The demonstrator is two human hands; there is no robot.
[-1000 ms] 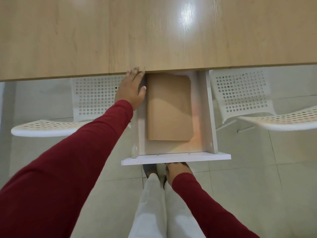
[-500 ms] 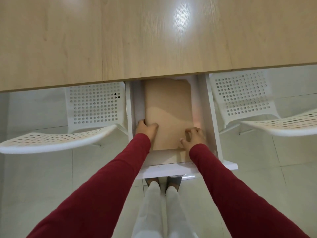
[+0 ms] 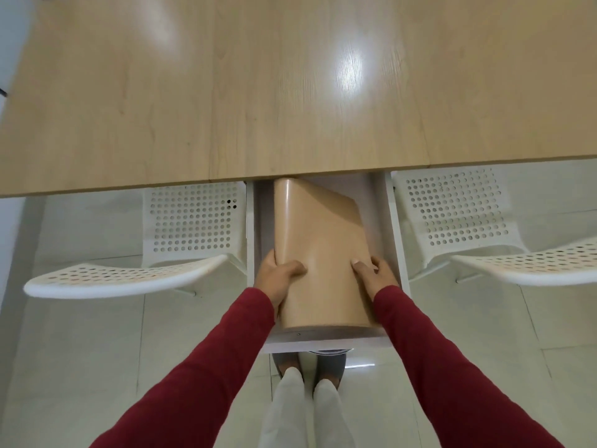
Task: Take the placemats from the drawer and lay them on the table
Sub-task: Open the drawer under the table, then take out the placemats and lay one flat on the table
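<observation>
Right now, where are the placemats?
In the head view, the placemats are at centre, lifted over the open drawer below the table edge, gripped by the left hand and right hand, between two white chairs.

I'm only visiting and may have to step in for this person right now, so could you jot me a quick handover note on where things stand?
Left hand: grips the left edge of the tan placemats, thumb on top.
Right hand: grips their right edge the same way.
Placemats: a bending stack, lifted partly out of the open white drawer, with the far end near the table edge. I cannot tell how many there are.
Table: no placemat lies on it yet.
Done: drawer open, stack in both hands.
Left: lift the stack clear and lay the placemats out on the table.
</observation>
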